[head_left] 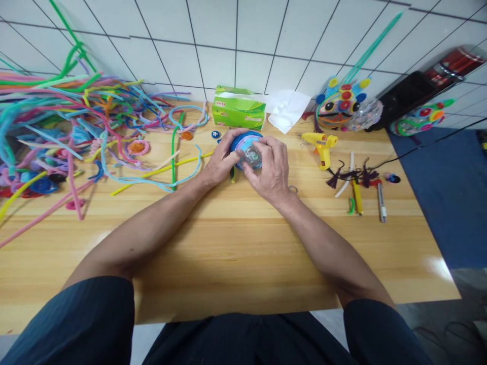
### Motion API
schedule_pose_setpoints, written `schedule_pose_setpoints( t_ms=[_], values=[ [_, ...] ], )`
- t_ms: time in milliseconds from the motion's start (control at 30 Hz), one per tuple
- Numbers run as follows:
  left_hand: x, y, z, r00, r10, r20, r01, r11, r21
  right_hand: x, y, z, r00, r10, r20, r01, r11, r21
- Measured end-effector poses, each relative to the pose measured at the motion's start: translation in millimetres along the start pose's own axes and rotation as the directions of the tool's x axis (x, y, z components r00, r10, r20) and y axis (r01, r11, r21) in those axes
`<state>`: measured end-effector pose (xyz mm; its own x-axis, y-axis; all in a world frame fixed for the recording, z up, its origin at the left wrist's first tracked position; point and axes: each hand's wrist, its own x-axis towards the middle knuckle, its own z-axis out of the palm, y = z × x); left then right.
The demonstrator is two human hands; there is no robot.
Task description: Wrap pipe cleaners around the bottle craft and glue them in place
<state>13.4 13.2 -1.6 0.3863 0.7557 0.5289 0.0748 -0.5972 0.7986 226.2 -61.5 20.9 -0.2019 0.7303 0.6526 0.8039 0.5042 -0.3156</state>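
Note:
A round craft piece [249, 140], ringed in blue, pink and light blue with a clear shiny part, is held between both hands near the middle back of the table. My left hand [224, 159] wraps its left side, thumb on the front. My right hand [271, 167] grips its right side, with bent fingers and thumb around the clear part. Below my left fingers, a small green and dark piece [233, 175] partly shows. The underside of the round piece is hidden.
Many pipe cleaners [68, 132] pile at the left. A green tissue pack [239, 111] stands behind the hands. Rightward are a yellow glue gun [322, 148], a cutter [381, 203], dark tassels [352, 175] and a decorated craft [338, 109] by the tiled wall [216, 30].

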Motion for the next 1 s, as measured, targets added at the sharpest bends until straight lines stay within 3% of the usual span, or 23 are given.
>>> schedule_pose_setpoints(
  t_ms=[267,500,1000],
  values=[
    [-2.6,-0.9,1.6,0.999,-0.019,-0.026,0.018,0.999,-0.031,0.9,6.6,1.6,0.99,-0.115,-0.077,0.116,0.993,-0.003],
    [-1.9,-3.5,0.9,1.0,0.022,-0.015,-0.023,0.999,-0.043,1.3,4.3,1.8,0.993,-0.106,-0.056,0.105,0.994,-0.03],
    [-0.5,-2.1,0.3,1.0,-0.007,-0.011,0.006,0.998,-0.069,-1.3,7.1,4.3,0.994,-0.099,-0.048,0.1,0.995,0.021]
  ],
)
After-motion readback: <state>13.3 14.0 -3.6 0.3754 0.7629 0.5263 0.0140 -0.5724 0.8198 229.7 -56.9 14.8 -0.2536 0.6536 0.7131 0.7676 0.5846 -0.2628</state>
